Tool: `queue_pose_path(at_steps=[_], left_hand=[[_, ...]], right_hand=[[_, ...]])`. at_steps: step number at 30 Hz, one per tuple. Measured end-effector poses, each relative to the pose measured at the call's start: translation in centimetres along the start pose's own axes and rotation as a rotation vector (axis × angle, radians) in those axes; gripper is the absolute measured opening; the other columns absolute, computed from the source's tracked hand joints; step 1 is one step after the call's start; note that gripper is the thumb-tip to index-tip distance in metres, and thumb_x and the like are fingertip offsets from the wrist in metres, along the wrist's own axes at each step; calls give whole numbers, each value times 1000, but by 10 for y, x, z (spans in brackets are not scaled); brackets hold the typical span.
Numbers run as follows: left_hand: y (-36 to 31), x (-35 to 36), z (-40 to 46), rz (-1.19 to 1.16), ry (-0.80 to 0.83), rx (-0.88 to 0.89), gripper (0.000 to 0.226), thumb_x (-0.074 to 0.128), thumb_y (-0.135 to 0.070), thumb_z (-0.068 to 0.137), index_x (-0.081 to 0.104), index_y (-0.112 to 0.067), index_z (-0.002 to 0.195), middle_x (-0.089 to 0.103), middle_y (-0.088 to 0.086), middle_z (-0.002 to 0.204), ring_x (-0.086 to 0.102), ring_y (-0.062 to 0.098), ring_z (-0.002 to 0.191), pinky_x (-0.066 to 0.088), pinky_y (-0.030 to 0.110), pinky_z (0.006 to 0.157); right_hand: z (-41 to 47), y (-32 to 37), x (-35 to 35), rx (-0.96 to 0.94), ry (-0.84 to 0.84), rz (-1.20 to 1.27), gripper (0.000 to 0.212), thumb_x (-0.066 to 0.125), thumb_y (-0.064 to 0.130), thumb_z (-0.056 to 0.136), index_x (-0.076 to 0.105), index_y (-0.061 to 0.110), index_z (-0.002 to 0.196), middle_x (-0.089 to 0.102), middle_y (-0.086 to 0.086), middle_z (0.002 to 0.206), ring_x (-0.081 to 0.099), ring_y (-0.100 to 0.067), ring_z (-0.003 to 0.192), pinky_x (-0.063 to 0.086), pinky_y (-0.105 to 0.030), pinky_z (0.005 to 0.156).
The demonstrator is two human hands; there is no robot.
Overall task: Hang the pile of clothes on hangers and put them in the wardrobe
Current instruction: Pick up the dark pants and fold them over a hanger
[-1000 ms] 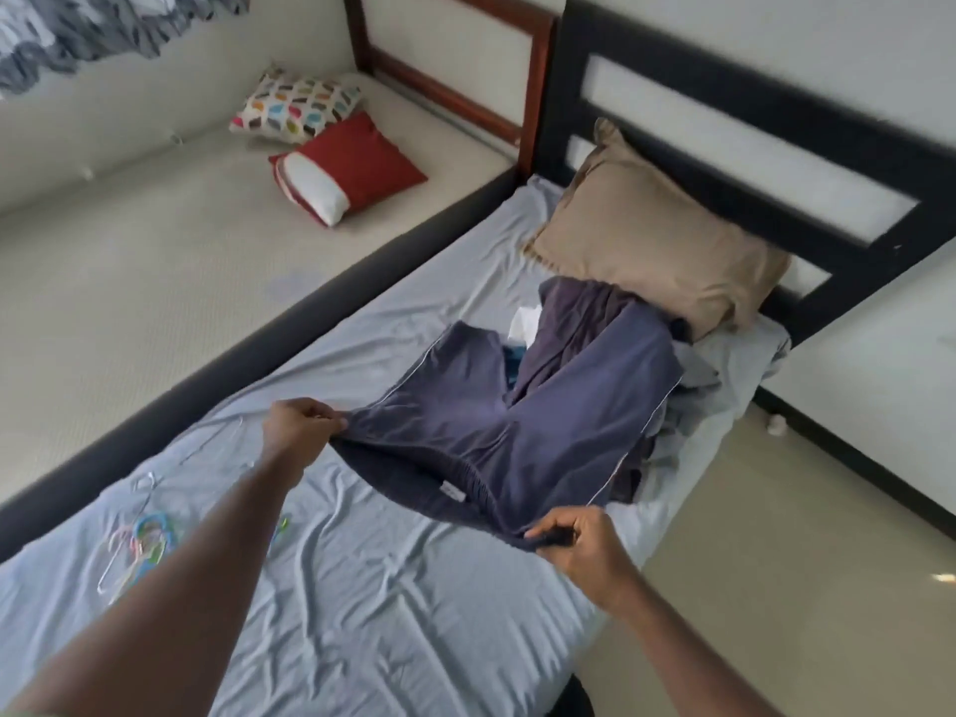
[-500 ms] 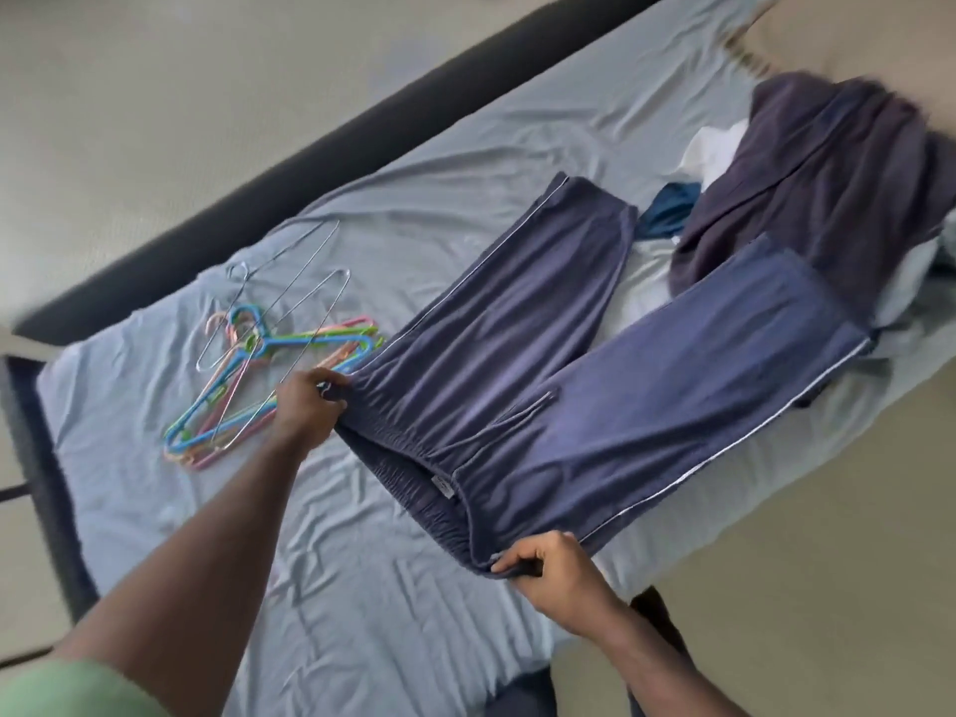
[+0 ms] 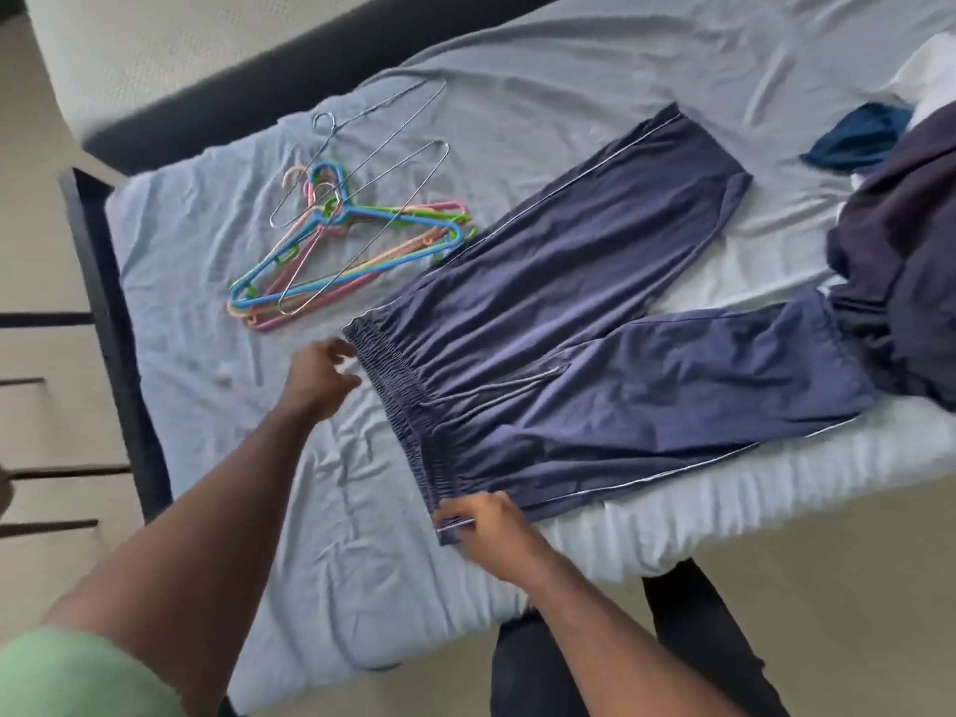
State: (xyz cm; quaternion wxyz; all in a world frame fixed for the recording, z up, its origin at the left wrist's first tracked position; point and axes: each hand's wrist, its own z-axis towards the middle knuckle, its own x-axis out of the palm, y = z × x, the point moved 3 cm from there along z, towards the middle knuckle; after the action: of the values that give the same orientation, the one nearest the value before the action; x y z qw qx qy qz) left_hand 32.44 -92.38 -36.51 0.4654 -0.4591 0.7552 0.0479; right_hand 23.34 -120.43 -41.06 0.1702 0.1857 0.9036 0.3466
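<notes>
head view | looks steeply down, close | bed (image 3: 362, 535) fills frame

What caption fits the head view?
Navy trousers spread on the bed beside hangers, right hand pinching the waistband.

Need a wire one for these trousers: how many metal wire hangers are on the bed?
2: one wire hanger nearest the far bed edge, the other wire hanger lying across the plastic hangers. More may be hidden beneath.
</notes>
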Motion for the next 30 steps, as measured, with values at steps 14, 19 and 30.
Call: queue_pose_path(at_steps=[14,19,30], left_hand=[[-32,72,-22,-4,103,77,32,81,-7,80,72,-6,111,73,15,106,68,28,97,47,30,84],[-91,117,-30,11,200,198,22,80,0,77,73,-3,97,74,12,91,67,22,80,43,25,74],[-291,265,-44,185,394,695,38,56,-18,86,67,-26,122,64,4,129,57,30,123,49,45,96]], right_hand=[[29,-53,-238,137,-365,-248,20,66,6,88,75,20,100,75,0,96,69,-18,92,54,-30,90],[-15,-117,-316,379,-591,-298,17,66,7,88,74,19,98,74,-11,101,67,-33,100,54,-36,88],[-112,-242,-369,505,-1100,6,45,69,0,80,62,17,121,59,-9,126,55,-35,117,46,-50,92]])
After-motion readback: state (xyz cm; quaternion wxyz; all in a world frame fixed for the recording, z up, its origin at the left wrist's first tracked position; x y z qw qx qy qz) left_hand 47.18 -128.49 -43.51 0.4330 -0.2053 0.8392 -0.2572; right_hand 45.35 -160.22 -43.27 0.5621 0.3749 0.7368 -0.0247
